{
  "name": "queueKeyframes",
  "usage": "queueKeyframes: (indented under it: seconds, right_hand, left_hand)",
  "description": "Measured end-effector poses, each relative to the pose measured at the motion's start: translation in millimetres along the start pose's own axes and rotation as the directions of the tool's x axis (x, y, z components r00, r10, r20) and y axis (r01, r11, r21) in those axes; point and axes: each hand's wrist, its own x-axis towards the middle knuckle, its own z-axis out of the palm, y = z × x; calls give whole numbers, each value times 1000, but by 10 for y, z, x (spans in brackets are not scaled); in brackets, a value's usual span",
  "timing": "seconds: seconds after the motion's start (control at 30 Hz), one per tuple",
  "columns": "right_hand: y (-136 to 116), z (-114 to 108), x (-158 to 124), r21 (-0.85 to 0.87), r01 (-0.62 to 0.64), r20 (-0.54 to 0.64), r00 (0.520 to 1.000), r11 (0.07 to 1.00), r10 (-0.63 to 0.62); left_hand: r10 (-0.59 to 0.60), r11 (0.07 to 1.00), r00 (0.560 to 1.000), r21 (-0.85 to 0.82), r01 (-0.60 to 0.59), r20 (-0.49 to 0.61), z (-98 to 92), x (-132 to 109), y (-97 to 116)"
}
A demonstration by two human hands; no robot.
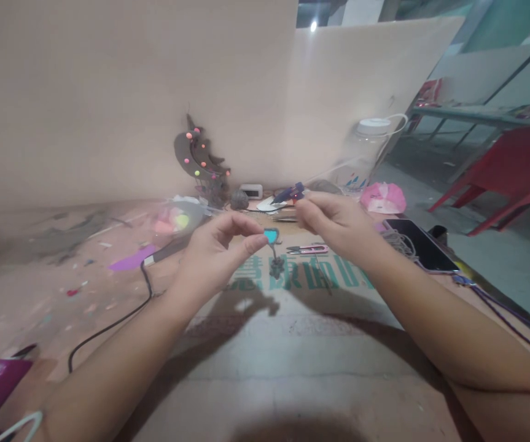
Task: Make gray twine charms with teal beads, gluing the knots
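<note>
My left hand [218,252] is raised over the table, its thumb and fingers pinched on a small teal heart-shaped piece [271,236] from which a dark little stem with a flower-like end [276,265] hangs. My right hand [333,224] is level with it, just to the right, fingers closed around a small dark blue and pink object [293,193] at its fingertips. The two hands are a few centimetres apart.
Pink thread snips [308,249] lie behind the hands. A phone [419,244] and cords lie at right, a clear jar [366,153] and pink bag [383,197] behind. A crescent decoration with beads [199,156] leans on the cardboard wall. A black cable [108,325] runs left.
</note>
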Motion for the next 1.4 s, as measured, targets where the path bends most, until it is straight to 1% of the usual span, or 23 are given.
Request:
queueKeyframes:
  seconds: [0.07, 0.13, 0.2, 0.27, 0.37, 0.43, 0.5, 0.6, 0.67, 0.73, 0.8, 0.97, 1.13, 1.3, 1.4]
  right_hand:
    - [-19, 23, 9, 78, -30, 27, 999, 996, 28]
    - [-51, 44, 12, 149, -80, 79, 994, 986, 69]
    - [-86, 67, 10, 186, -107, 142, 986, 977, 81]
    - [-117, 99, 0, 196, -110, 166, 983, 974, 78]
    - [-142, 151, -18, 191, -110, 146, 986, 975, 83]
    - [-143, 173, -27, 198, -112, 112, 989, 974, 91]
    - [-136, 177, -28, 213, -113, 59, 993, 970, 103]
    - [-128, 162, -21, 235, -128, -3, 991, 963, 133]
    - [-124, 151, -16, 258, -133, -20, 990, 957, 143]
    - [-119, 146, -14, 278, -123, -39, 989, 953, 139]
    - [-114, 145, -15, 281, -108, -59, 990, 953, 130]
    - [-130, 149, -21, 281, -103, -94, 986, 954, 134]
    - [-132, 150, -22, 283, -115, -89, 985, 952, 146]
    - [-113, 146, -19, 284, -115, -86, 986, 952, 144]
    - [-122, 147, -17, 282, -119, -82, 986, 952, 148]
  left_hand:
    - [-1, 1000, 1000, -26, 0, -12, 2, -3, 14]
    - [-3, 1000, 1000, -28, 2, -24, 7, -5, 4]
    - [5, 1000, 1000, -22, -6, -23, 13, -8, -28]
    - [25, 1000, 1000, -17, -25, -8, 20, -11, -70]
    - [54, 998, 998, -16, -54, 12, 23, -15, -121]
    - [74, 997, 997, -22, -74, 20, 17, -14, -138]
    - [77, 997, 995, -24, -75, 71, 12, -11, -145]
    - [0, 998, 977, 60, -13, 212, 36, -9, -157]
    - [-78, 991, 965, 123, 48, 249, 77, -15, -172]
    - [-135, 987, 960, 122, 108, 246, 121, -27, -188]
    - [-176, 984, 955, 85, 160, 237, 151, -40, -198]
    - [-220, 975, 948, 12, 224, 229, 160, -56, -198]
    - [-208, 975, 953, -29, 220, 221, 167, -63, -197]
    - [-170, 983, 958, -30, 182, 232, 179, -65, -176]
    - [-160, 984, 963, -40, 172, 219, 184, -65, -173]
